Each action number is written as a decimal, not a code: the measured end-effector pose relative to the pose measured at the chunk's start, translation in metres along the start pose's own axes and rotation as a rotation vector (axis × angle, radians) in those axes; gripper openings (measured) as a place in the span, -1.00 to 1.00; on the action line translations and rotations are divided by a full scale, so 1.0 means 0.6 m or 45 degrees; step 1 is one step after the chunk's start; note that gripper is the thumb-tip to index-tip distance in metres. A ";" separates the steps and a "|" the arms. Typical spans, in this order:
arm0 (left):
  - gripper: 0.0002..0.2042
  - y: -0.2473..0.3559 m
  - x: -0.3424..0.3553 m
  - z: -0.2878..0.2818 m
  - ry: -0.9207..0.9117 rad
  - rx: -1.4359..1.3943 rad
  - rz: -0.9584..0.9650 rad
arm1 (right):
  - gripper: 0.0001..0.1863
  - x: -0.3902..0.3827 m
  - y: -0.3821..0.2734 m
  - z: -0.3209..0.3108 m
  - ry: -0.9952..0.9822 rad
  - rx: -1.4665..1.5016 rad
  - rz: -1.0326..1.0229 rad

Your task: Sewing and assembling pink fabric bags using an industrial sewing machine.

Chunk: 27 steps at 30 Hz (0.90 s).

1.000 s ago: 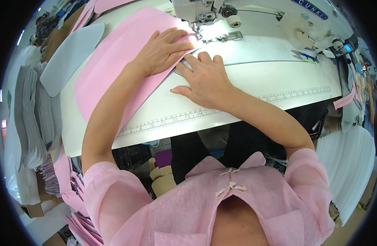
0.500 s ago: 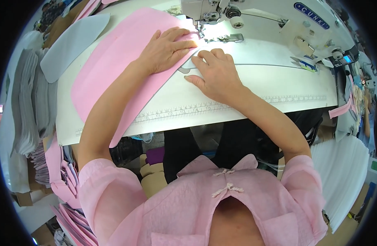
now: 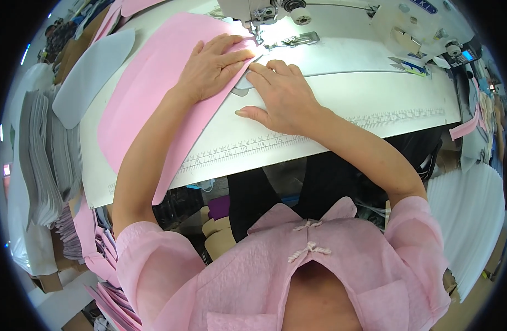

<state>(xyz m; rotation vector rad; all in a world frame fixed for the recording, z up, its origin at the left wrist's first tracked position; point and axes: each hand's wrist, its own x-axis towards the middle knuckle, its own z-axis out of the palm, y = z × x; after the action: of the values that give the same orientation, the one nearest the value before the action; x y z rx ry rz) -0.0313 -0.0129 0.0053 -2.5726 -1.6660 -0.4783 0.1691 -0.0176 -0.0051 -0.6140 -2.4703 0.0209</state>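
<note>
A large pink fabric piece [image 3: 140, 91] with a rounded outer end lies on the white sewing table, its narrow point hanging over the front edge. My left hand [image 3: 212, 69] rests flat on it with fingers stretched toward the lit needle area of the sewing machine [image 3: 267, 11]. Right beside the fabric's edge is my right hand [image 3: 286, 99]; its index fingertip reaches that edge and its thumb stands apart on the table side. Between the two hands, a small grey rounded plate [image 3: 241, 88] shows by the fabric edge. The fabric's corner at the presser foot is partly lost in glare.
A grey cut panel [image 3: 91, 80] lies at the table's left, beside stacked grey pieces [image 3: 44, 154]. Small thread snips [image 3: 409, 67] lie at the right near a control panel [image 3: 462, 57]. A printed ruler strip [image 3: 253, 148] runs along the front edge. White sheets [image 3: 468, 215] hang at the right.
The whole view has shifted and tilted slightly. My right index finger has come closer to the fabric edge, and the right thumb is spread wider. My left hand still lies on the pink fabric.
</note>
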 end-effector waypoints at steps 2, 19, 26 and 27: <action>-0.73 -0.001 0.000 0.000 0.006 -0.007 0.009 | -0.35 0.001 -0.001 0.001 -0.006 0.014 0.007; -0.71 0.003 0.004 -0.010 -0.088 0.018 0.007 | -0.26 0.020 -0.001 -0.029 -0.448 -0.183 0.170; -0.71 0.015 0.003 -0.011 -0.093 0.007 -0.066 | -0.31 0.004 0.016 -0.006 -0.049 -0.075 0.041; -0.71 0.016 0.000 -0.008 -0.059 0.045 -0.056 | -0.31 0.004 0.015 -0.005 -0.055 -0.083 0.018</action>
<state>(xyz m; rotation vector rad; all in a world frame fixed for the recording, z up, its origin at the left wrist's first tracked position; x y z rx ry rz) -0.0234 -0.0177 0.0109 -2.5466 -1.7322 -0.3902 0.1727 -0.0090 -0.0027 -0.6654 -2.5168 -0.0409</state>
